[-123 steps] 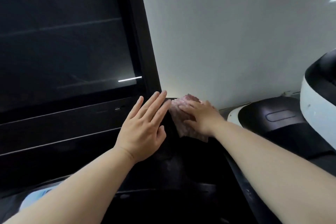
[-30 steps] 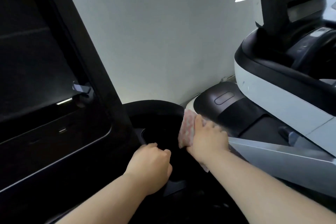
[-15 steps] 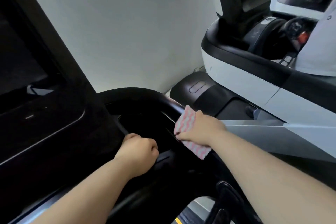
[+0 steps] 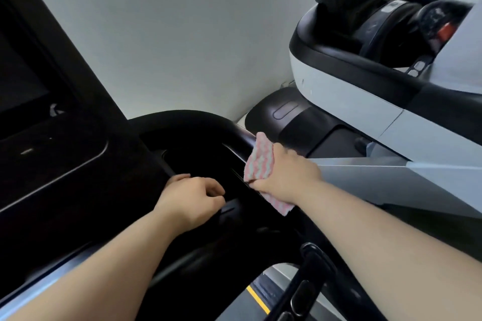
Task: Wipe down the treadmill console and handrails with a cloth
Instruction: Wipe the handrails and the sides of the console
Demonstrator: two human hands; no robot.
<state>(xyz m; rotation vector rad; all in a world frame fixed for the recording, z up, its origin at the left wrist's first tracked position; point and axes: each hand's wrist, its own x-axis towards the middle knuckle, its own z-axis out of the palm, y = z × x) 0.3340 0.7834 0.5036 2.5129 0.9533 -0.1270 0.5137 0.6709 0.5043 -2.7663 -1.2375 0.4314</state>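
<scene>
Right grip [image 4: 285, 177] clutching our pink-and-white cloth [image 4: 259, 161], we are pressing it onto the curved black handrail [image 4: 208, 122] just right of the treadmill console [image 4: 65, 164], left grip [image 4: 193, 199] lying curled against the dark console edge, whether it is grasping anything we cannot tell, white treadmill [image 4: 352, 91] standing beyond.

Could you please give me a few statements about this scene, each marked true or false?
1. The right hand holds a cloth against the black handrail. True.
2. The cloth is plain blue. False: it is pink and white.
3. The left hand lies flat on the screen. False: its fingers are curled, down by the handrail.
4. A white and black machine stands to the right. True.
</scene>
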